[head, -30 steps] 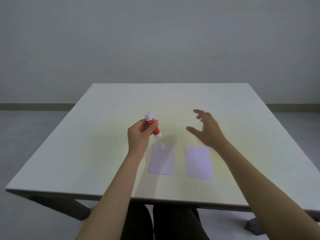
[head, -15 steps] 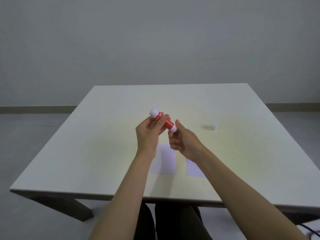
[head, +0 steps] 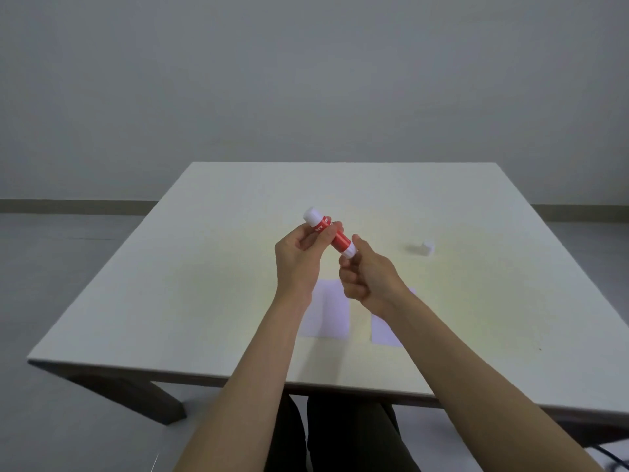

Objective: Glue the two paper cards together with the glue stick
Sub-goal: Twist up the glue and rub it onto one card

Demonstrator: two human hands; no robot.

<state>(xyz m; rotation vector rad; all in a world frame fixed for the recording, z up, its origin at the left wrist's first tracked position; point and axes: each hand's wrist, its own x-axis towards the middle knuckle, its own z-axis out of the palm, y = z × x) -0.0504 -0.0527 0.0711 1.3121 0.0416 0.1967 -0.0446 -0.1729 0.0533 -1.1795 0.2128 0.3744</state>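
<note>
- Nearest the camera, the person's dark-clad legs (head: 340, 437) are showing below the near edge of the table (head: 170, 301), and both bare forearms are reaching forward over that edge.
- Two pale paper cards are lying flat, side by side and apart, on the near middle of the tabletop: the left card (head: 332, 315) is sitting partly under the left wrist, and the right card (head: 383, 330) is lying mostly hidden beneath the right forearm, with only its near left corner and a sliver past the wrist showing.
- Above the cards, the right hand (head: 369, 279) is curling its fingers inward, the thumb and forefinger pinching the lower white end of the glue stick (head: 332, 233); the remaining fingers are folding loosely into the palm.
- The left hand (head: 299, 257) is wrapping the red barrel of the stick, thumb on the near side and fingers closing over the far side, so that both hands are gripping the same stick in the air above the table.
- The stick is tilting, its upper white end pointing up and to the left, its lower white end pointing down and to the right into the right hand's fingertips; white lettering on the red body is too blurred to read.
- Farther back and to the right, a small white cap (head: 427, 248) is resting on the tabletop, well apart from both hands and the cards.
- Beyond the table's far edge, a plain grey wall (head: 306, 80) is meeting the floor along a dark skirting strip (head: 68, 206).
</note>
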